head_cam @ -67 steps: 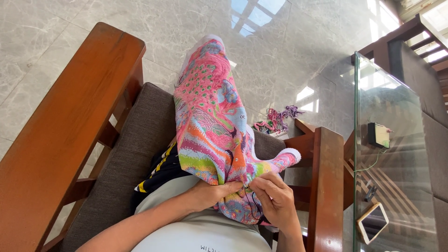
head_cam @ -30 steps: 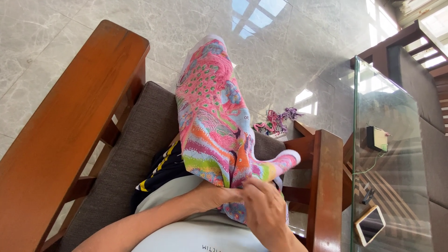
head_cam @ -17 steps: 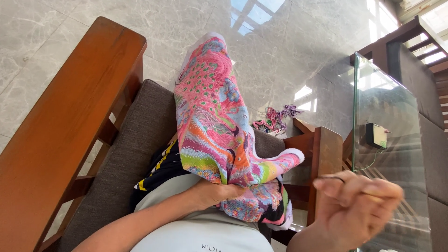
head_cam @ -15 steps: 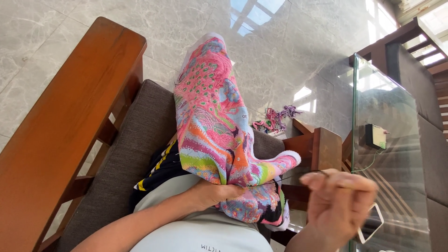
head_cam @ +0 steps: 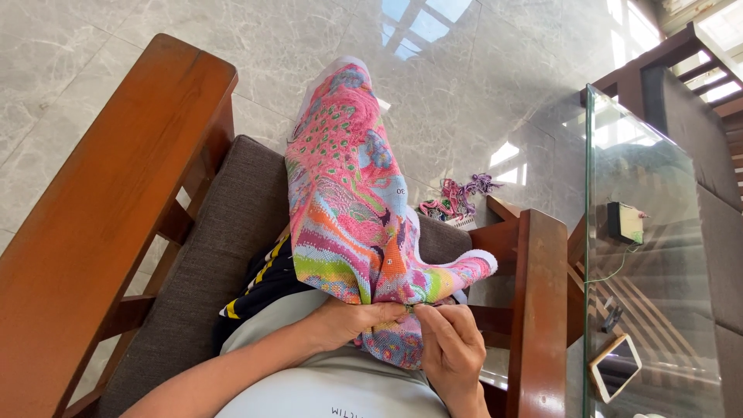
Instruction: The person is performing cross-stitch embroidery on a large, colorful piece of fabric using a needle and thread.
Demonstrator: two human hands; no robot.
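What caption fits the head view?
Both hands, left and right, pinch colourful embroidered cloth on a wooden armchair.

You sit in a wooden armchair [head_cam: 116,232] with a dark grey seat cushion [head_cam: 209,263]; its broad left armrest runs up the left side and its right armrest [head_cam: 538,310] stands near right. Beyond it, pale marble floor [head_cam: 480,70] reflects window light. A heap of tangled coloured threads [head_cam: 453,197] lies on the floor just beyond the right armrest. To your right, a glass worktop [head_cam: 658,255] carries a small dark box [head_cam: 625,223] and, nearer, a wood-framed phone [head_cam: 615,368]. A second wooden seat [head_cam: 689,62] stands far right.
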